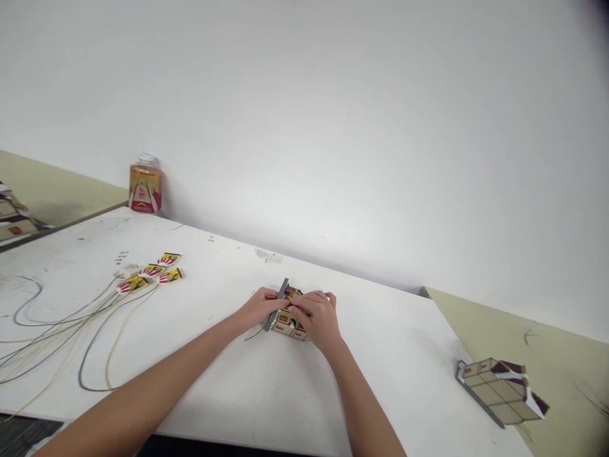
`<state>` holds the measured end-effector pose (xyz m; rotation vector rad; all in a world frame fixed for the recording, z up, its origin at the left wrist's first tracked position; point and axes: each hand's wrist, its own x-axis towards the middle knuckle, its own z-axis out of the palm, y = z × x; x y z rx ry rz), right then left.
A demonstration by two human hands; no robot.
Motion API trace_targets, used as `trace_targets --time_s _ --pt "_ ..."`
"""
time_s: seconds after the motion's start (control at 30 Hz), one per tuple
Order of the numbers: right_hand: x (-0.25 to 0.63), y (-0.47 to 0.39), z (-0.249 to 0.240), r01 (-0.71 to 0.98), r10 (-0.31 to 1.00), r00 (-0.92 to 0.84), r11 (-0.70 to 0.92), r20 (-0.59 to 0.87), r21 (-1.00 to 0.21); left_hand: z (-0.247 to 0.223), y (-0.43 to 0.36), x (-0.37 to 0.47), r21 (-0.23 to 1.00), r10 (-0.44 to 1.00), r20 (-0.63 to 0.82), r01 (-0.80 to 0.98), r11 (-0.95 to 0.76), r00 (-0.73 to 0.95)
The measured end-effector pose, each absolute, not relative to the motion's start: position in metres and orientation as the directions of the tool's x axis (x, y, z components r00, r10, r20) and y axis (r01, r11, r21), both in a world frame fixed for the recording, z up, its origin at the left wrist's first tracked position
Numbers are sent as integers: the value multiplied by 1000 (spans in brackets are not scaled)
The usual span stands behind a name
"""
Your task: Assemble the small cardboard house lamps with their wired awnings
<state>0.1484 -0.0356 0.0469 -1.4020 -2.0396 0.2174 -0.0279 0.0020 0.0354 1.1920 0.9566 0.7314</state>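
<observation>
A small model building (289,324) with cream walls, red and yellow details and a grey base plate lies tipped on its side at the middle of the white table. My left hand (261,308) grips it from the left at the grey base, thumb stretched over the front. From the right, my right hand (318,315) has its fingers bent onto the upper part of the model. Whether those fingertips pinch a small part is too small to tell. A thin dark strand sticks out beside the base.
Several red and yellow tags (170,275) with long cords lie on the white table (214,381) at left. A bottle (145,187) stands by the wall. Another model building (504,390) is at the right edge, and one more (16,219) at far left.
</observation>
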Motion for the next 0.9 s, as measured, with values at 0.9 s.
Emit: trace_targets --time_s 0.9 --pt "149 -35 37 794 822 -247 475 513 -379 41 5 -32 978 825 -172 -4 206 538"
